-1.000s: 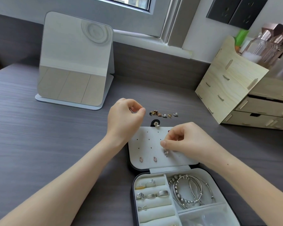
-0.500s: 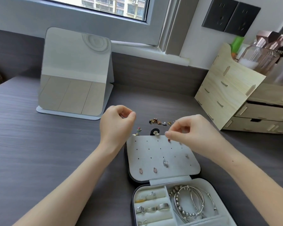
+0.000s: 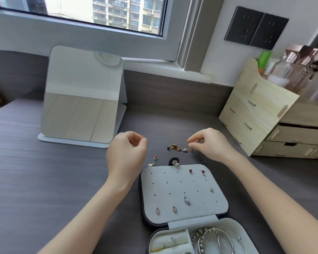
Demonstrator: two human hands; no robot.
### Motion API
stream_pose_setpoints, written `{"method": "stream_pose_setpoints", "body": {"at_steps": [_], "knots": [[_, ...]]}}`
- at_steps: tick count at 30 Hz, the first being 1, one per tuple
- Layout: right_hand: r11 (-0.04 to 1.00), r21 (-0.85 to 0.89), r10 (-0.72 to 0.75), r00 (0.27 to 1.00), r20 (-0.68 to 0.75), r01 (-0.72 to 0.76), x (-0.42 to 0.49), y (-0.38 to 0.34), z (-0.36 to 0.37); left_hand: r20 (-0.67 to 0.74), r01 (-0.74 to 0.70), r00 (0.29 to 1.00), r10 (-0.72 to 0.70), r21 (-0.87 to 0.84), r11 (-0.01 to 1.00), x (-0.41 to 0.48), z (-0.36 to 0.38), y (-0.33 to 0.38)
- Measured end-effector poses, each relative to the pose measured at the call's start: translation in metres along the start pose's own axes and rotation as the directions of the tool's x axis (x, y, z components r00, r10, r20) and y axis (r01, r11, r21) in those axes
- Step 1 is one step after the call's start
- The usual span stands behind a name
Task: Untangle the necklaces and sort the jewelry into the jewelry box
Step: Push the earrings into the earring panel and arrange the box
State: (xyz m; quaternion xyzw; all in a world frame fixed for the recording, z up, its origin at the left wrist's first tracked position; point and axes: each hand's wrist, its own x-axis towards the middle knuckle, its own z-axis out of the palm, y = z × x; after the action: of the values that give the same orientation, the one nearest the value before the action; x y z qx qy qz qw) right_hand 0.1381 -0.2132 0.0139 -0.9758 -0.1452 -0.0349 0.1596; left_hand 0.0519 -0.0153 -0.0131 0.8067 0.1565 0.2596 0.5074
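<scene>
Sorting the earrings is, we judge, the step in hand. The bangles [image 3: 200, 242] and rings [image 3: 171, 240] already lie in the tray of the jewelry box [image 3: 140, 198], which sits open on the worktop [image 3: 44, 180] close to us. Several studs are pinned in its grey earring panel [image 3: 173, 187]. We see no necklaces anywhere.

Our right hand [image 3: 211, 145] hovers over the right end of the row of loose earrings [image 3: 179, 148] just beyond the box. Its thumb and forefinger are drawn to a narrow pinch, but we cannot tell whether they have one. Our left hand [image 3: 127, 154] is held left of that row with its fingers curled and thumb against forefinger, and anything inside it is hidden. Two more loose earrings [image 3: 155, 158] lie near the panel's far left corner.

The next move, we think, calls for a fine pinch on one small stud. We would then carry it to a free hole and push the post straight in.
</scene>
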Motion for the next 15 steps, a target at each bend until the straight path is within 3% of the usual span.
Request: {"method": "stream_pose_setpoints", "body": {"at_steps": [8,12,15], "knots": [[0.983,-0.1,-0.164,0.984,-0.072,0.156,-0.003,-0.008,0.013,0.021,-0.161,0.987,0.161,0.03,0.986,-0.006,0.001,0.006],[0.946,0.18,-0.223,0.943,-0.246,0.271,-0.029,-0.029,-0.002,0.153,-0.266,0.947,0.284,-0.125,0.956,-0.011,-0.001,0.015],[0.865,0.317,-0.296,0.906,-0.302,0.388,-0.051,-0.052,-0.002,0.278,-0.253,0.911,0.303,-0.203,0.946,-0.016,-0.001,0.021]]}}
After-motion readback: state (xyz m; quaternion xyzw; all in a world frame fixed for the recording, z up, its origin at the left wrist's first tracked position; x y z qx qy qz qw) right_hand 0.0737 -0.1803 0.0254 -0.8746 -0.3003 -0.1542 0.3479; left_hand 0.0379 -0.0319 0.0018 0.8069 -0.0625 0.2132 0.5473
